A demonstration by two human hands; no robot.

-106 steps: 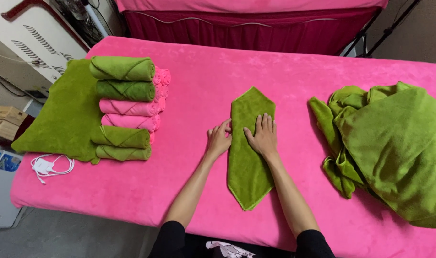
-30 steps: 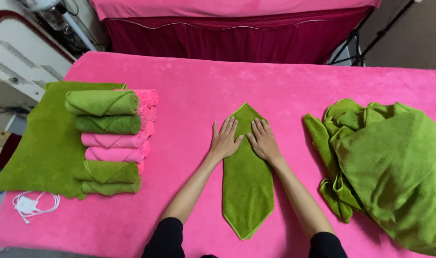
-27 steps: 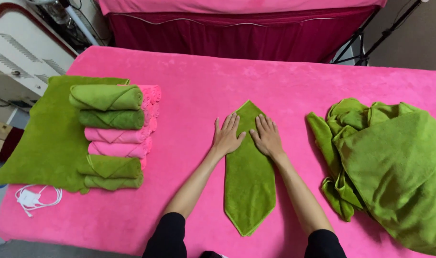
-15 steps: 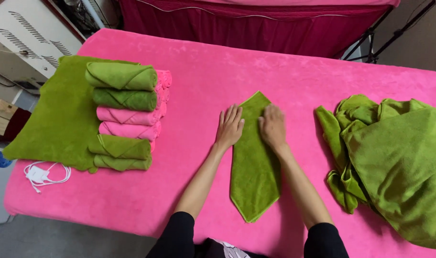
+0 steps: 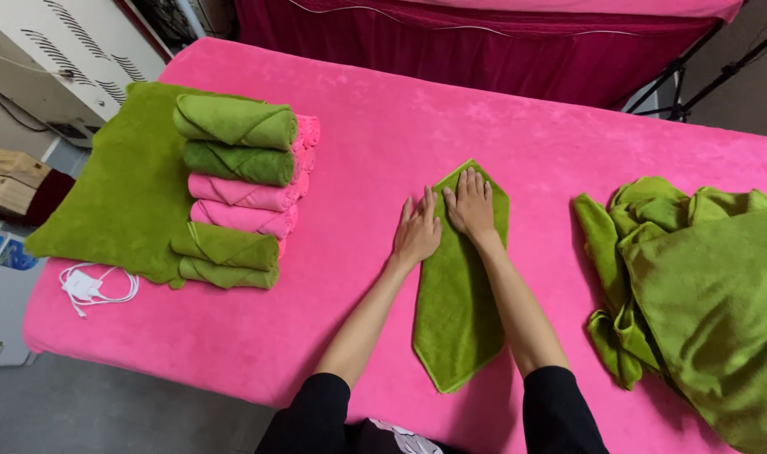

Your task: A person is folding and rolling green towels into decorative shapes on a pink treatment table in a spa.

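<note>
Open pink table (image 5: 518,109) beyond the hands: clear lane from the folded green towel (image 5: 461,286) up to the far edge. Wide bare strip on the left between that towel and the stack of rolled towels (image 5: 236,193). Right side tighter: heap of loose green towels (image 5: 703,286) blocks it, narrow gap only. White cable (image 5: 93,287) at the near left corner.

We have one view only, from our head: it looks steeply down and forward over the pink table (image 5: 358,126), at arm's length, with its far edge near the top.
</note>
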